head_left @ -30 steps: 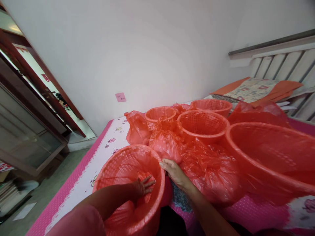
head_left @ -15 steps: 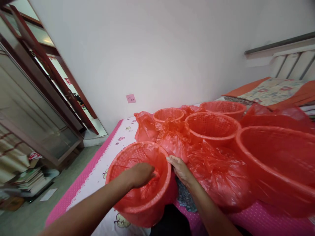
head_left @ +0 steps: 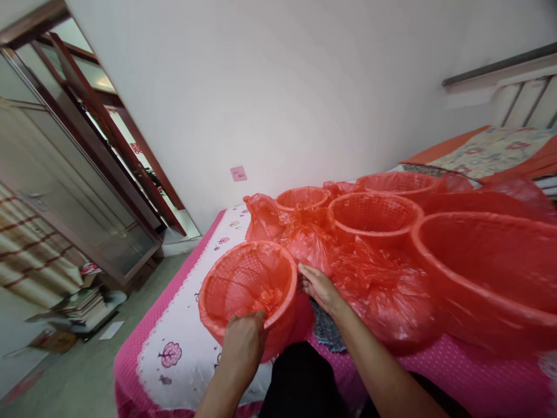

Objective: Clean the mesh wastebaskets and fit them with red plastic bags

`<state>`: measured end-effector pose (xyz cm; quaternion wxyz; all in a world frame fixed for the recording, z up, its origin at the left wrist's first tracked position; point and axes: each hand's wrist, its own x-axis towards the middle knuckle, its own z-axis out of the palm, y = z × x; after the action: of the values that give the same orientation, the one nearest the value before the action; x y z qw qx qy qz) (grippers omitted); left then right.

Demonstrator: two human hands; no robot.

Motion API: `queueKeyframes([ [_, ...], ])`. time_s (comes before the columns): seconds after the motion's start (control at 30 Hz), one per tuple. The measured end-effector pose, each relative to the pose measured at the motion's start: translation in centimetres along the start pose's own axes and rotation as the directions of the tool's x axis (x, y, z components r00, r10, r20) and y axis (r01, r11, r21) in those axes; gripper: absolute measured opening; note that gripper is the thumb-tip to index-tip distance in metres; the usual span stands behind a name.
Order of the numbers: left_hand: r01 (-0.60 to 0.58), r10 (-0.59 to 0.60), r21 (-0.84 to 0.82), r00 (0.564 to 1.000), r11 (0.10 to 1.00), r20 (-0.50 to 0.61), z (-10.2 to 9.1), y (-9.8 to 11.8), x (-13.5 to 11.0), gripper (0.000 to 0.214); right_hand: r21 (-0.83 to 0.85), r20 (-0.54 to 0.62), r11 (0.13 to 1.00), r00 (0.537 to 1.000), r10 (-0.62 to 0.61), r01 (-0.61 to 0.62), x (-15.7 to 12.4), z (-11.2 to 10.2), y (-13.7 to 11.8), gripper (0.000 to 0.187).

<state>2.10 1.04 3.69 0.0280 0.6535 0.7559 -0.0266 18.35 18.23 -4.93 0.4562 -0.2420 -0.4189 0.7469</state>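
**Item:** round red perforated plastic basket [head_left: 232, 277], at the near left of the bed, directly ahead of the person and between both hands. It has no long axis. Its mouth faces up and is tipped slightly toward the person. A thin red plastic bag [head_left: 266, 299] lies crumpled inside at the bottom.

**Left hand** [head_left: 243, 342]: on the near rim, fingers curled over the edge and closed on it. It is the nearer hand, with its forearm coming straight up from below.

**Right hand** [head_left: 319, 287]: at the basket's right side, fingers loosely spread and touching the rim or outer wall, with nothing clasped.

**Adjoining:**
- A knotted red bag bundle [head_left: 310, 238] sits just behind the basket.
- A larger heap of red film [head_left: 385, 290] lies to the right, beside the right wrist.
- Three more red mesh baskets [head_left: 374, 212] stand farther back.
- A big red basin [head_left: 487, 261] is at far right.

**Support:** bed with a white printed sheet and pink border [head_left: 183, 334].

**Surroundings:** folded patterned bedding [head_left: 487, 151], a pink wall note [head_left: 238, 173], and stacked books on the floor [head_left: 85, 302].

**Hidden or unclear:**
- The basket's underside is out of sight.
- The left fingertips are hidden inside the rim.
- It cannot be told whether the bag lines the basket wall.
- The basin is cut off at the right edge.
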Motion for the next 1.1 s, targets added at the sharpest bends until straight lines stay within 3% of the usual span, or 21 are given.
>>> queueKeyframes([
  [0.1, 0.029, -0.029, 0.021, 1.0, 0.999, -0.009, -1.1, -0.9, 0.9, 0.028, 0.025, -0.051, 1.0, 0.999, -0.001, 0.002, 0.3, -0.8, 0.1, 0.051],
  [0.23, 0.054, -0.056, -0.032, 0.997, 0.998, -0.057, -4.0, -2.5, 1.9, 0.03, 0.036, -0.121, 0.999, 0.992, -0.024, 0.028, 0.7, -1.5, 0.6, 0.051],
  [0.37, 0.094, -0.109, -0.125, 0.987, 0.988, -0.121, -5.8, -2.9, 2.7, 0.036, 0.024, -0.09, 0.999, 0.996, 0.025, -0.023, 0.6, -0.9, 0.9, 0.053],
  [0.53, 0.116, -0.144, -0.181, 0.978, 0.977, -0.153, -5.2, -2.0, 4.0, 0.037, -0.024, 0.072, 0.984, 0.981, 0.179, -0.177, -0.4, 0.9, 1.5, 0.058],
  [0.7, 0.148, -0.189, -0.218, 0.965, 0.965, -0.181, -4.7, -2.3, 5.0, 0.04, 0.021, 0.149, 0.96, 0.95, 0.274, -0.28, -1.2, 3.1, 2.6, 0.061],
  [0.8, 0.15, -0.196, -0.227, 0.961, 0.962, -0.193, -4.5, -2.6, 5.3, 0.039, 0.138, 0.188, 0.954, 0.953, 0.239, -0.266, -1.4, 4.7, 3.2, 0.055],
  [0.9, 0.141, -0.191, -0.235, 0.96, 0.962, -0.204, -4.2, -2.7, 5.5, 0.038, 0.219, 0.157, 0.954, 0.972, 0.174, -0.206, -1.4, 5.8, 3.7, 0.048],
  [1.1, 0.146, -0.203, -0.288, 0.963, 0.946, -0.178, -4.2, -3.0, 5.2, 0.043, 0.285, 0.055, 0.949, 0.99, 0.129, -0.139, -1.2, 4.7, 4.2, 0.045],
])
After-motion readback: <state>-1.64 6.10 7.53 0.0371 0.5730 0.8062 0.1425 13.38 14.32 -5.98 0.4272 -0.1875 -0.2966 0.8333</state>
